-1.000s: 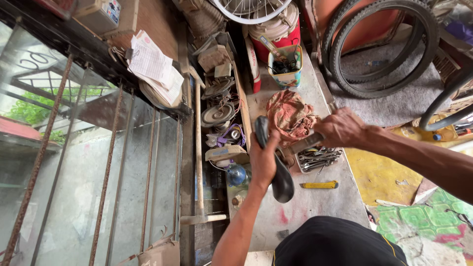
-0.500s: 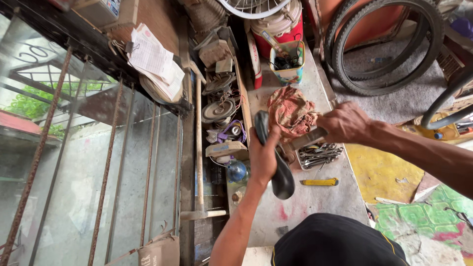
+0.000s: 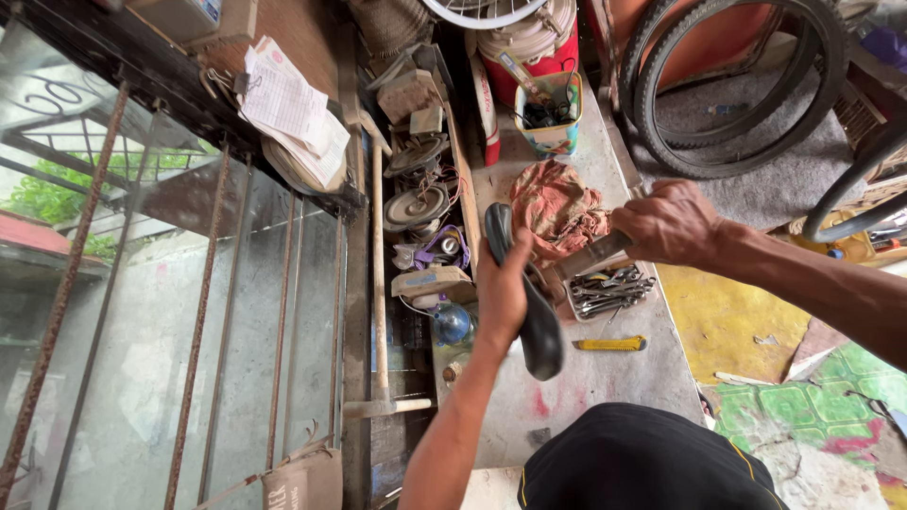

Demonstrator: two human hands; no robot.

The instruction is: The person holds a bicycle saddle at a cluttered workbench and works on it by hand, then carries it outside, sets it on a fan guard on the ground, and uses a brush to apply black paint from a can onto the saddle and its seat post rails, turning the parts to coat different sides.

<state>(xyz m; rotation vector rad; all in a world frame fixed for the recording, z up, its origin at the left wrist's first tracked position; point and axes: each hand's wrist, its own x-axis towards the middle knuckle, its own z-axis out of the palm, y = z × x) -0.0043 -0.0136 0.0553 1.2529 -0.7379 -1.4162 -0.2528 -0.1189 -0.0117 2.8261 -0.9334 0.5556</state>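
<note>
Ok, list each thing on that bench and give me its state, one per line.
left hand: closed around the black bicycle saddle, held above the bench.
right hand: gripping a metal tool, its tip at the saddle's underside.
red rag: crumpled on the workbench.
tray of spanners: full, lying flat.
yellow utility knife: lying flat, untouched.
tyre: off any wheel, leaning at the back.

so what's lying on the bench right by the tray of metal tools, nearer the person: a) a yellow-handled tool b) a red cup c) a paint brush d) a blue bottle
a, a small yellow-handled tool lies flat on the grey bench just below the tray of metal tools, while the left hand holds a black bicycle saddle.
</note>
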